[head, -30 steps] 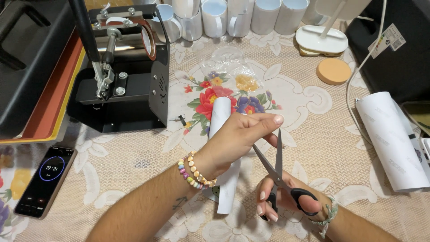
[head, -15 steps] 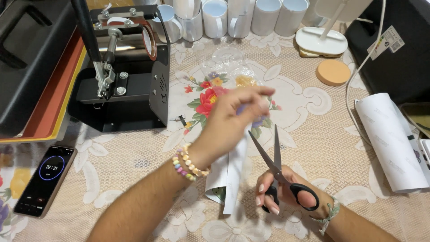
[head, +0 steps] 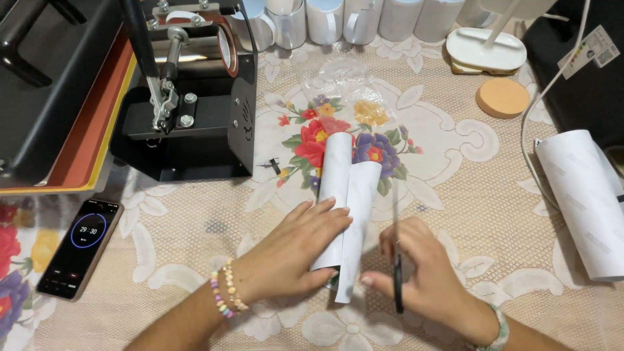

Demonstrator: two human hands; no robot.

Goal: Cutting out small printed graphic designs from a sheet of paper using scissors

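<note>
Around my work the surface (head: 455, 195) wears a lace cloth with a flower print. A black mug press (head: 188, 97) stands at the far left, just beside a larger flat press (head: 45, 97), and a phone (head: 79, 248) with a lit round dial lies near my left forearm. A row of white mugs (head: 325, 16) lines the far edge. A cork coaster (head: 502, 97) and a white lamp base (head: 486, 49) sit far right, and a second white paper roll (head: 585, 201) lies well apart at the right edge beside a cable. A crumpled clear wrapper (head: 338, 78) rests just beyond my paper.

The curled white sheet (head: 351, 195) lies in the middle, running away from me. My left hand (head: 296, 250) lies palm down across its near end, fingers (head: 328, 214) together and pressing it flat. My right hand (head: 422, 276) sits just beside it, fingers clamped on the scissors (head: 397, 273), whose blades point away from me, edge-on; I cannot tell whether the blades are parted.
</note>
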